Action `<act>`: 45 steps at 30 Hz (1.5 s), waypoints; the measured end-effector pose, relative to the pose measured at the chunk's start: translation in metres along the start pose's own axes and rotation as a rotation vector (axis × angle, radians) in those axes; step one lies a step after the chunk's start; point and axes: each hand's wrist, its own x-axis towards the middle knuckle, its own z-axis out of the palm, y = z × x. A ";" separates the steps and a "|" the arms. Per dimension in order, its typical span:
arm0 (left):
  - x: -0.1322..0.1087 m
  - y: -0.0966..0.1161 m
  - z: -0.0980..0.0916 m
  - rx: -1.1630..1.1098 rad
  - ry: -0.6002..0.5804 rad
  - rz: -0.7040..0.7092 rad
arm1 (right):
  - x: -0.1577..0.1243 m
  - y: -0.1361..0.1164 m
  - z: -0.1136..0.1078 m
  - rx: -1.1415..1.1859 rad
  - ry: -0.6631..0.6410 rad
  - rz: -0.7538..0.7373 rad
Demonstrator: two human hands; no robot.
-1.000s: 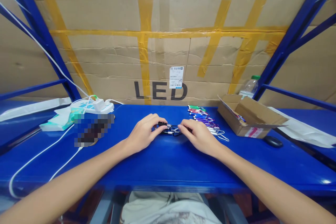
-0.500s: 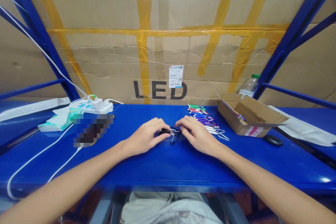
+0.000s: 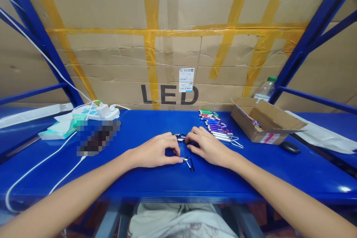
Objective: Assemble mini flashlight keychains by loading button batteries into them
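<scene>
My left hand (image 3: pixel 157 150) rests low over the blue table, thumb and forefinger nearly together. A small keychain with a black carabiner (image 3: pixel 190 164) sticks out from those fingertips; its other end is hidden by the hand. My right hand (image 3: pixel 208 144) is curled a little to the right. Its fingertips are on another black carabiner keychain (image 3: pixel 180 139), which lies between the two hands and is partly covered. Just beyond the right hand lies a row of metallic tube keychains (image 3: pixel 216 127) in green, red, blue, purple and silver, with carabiner clips on their right ends.
An open cardboard box (image 3: pixel 251 132) stands right, with a black mouse (image 3: pixel 290 147) and a plastic bottle (image 3: pixel 266 90) near it. At left are a power strip (image 3: pixel 114 113), a tissue pack (image 3: pixel 57 128), a pixelated dark object (image 3: pixel 97 139) and white cables. Taped cardboard (image 3: pixel 122 59) rises behind.
One black carabiner keychain has come toward me with my left thumb, apart from the other pieces. My left hand has shifted slightly nearer; my right hand stays almost in place.
</scene>
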 end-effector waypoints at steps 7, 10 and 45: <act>0.000 -0.009 -0.001 0.179 0.091 -0.074 | -0.001 -0.002 -0.003 0.025 -0.043 -0.032; -0.001 -0.016 -0.001 0.247 0.087 -0.090 | -0.002 -0.001 -0.002 0.039 -0.030 -0.005; 0.001 -0.017 -0.003 0.292 0.135 -0.143 | 0.001 -0.001 0.000 0.193 0.022 0.070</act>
